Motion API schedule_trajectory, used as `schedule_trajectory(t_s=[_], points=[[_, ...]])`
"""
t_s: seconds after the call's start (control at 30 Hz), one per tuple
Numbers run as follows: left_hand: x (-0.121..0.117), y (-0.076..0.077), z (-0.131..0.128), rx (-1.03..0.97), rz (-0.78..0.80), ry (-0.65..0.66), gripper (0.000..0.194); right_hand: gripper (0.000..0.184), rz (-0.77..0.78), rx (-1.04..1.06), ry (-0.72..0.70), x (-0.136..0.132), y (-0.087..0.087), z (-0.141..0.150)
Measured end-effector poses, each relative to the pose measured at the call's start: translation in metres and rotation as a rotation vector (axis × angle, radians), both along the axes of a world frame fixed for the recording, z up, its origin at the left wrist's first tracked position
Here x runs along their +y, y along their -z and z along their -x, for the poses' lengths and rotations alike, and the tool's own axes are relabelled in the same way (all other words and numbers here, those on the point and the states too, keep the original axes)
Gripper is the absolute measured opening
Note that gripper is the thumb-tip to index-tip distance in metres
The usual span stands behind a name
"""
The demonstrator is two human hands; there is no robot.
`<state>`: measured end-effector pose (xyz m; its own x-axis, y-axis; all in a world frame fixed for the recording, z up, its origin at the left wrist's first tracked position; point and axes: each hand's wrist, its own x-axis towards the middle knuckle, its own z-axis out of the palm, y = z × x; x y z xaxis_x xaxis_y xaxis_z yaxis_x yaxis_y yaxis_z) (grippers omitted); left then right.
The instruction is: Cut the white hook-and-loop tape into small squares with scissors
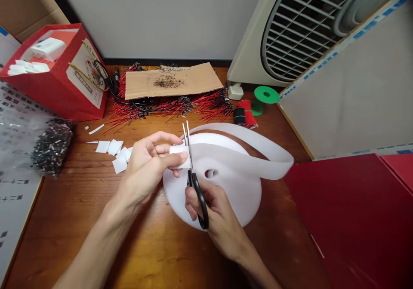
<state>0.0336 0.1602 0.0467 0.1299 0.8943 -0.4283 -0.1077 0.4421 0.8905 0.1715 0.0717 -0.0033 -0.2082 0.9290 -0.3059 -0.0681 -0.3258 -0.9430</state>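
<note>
My left hand point(146, 164) pinches the free end of a white tape strip point(245, 151) between thumb and fingers. The strip loops off a large white tape roll point(226, 194) lying flat on the wooden table point(97, 220). Black-handled scissors point(192, 173) are gripped in my right hand point(213, 213), their blades slightly apart and standing upright across the strip right beside my left fingertips. Several cut white pieces point(114, 151) lie on the table to the left of my left hand.
A red paper bag point(58, 69) with white pieces stands back left. A plastic bag of dark small parts point(51, 145) lies left. Red and black wires point(167, 106), cardboard point(171, 80), a green spool point(266, 94), a fan point(290, 31) sit behind. A red box point(355, 216) lies right.
</note>
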Motion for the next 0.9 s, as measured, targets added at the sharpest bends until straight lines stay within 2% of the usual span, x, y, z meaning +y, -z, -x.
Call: schedule_trajectory(t_s=[0.23, 0.5, 0.9], points=[[-0.002, 0.001, 0.001, 0.016, -0.066, 0.015, 0.018, 0.044, 0.001, 0.008, -0.042, 0.001, -0.007, -0.003], [-0.003, -0.003, -0.002, 0.074, -0.136, 0.031, 0.022, 0.053, 0.002, 0.001, -0.066, 0.005, -0.009, -0.005], [0.001, -0.002, 0.004, 0.114, -0.198, 0.141, 0.024, 0.057, -0.003, -0.033, -0.068, 0.005, -0.009, -0.006]])
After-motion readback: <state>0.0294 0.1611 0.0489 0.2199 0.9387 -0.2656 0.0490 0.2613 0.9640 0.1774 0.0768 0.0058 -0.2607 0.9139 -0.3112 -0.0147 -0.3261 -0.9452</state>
